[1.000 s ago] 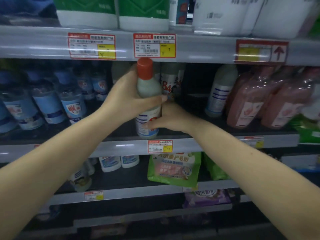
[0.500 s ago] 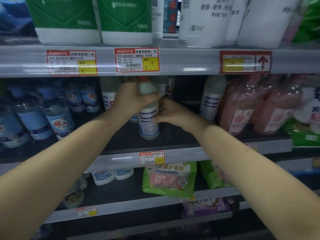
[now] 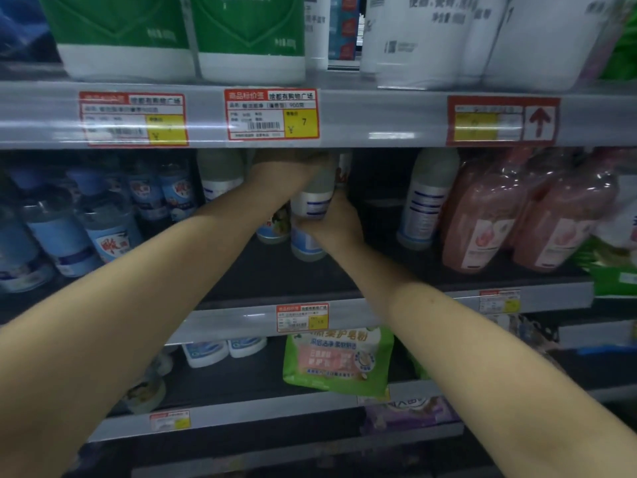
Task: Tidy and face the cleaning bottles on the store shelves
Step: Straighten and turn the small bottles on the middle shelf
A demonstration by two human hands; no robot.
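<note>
White bottle (image 3: 312,205) now sits deep on the middle shelf (image 3: 344,270), moved back from the front edge where it stood a second ago; cap now hidden under the upper shelf lip. Long axis upright, label toward the aisle. Left hand (image 3: 286,170) clasps its shoulder; right hand (image 3: 336,219) grips the lower body. Judgement: placement nearly done, facing being finished.

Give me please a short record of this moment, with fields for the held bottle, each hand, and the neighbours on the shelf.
held bottle: white bottle, upright, deep on the middle shelf
left hand: grips the bottle's top, cap hidden
right hand: grips its lower body
left neighbours: blue bottles
right neighbours: another white bottle, then pink bottles
</note>
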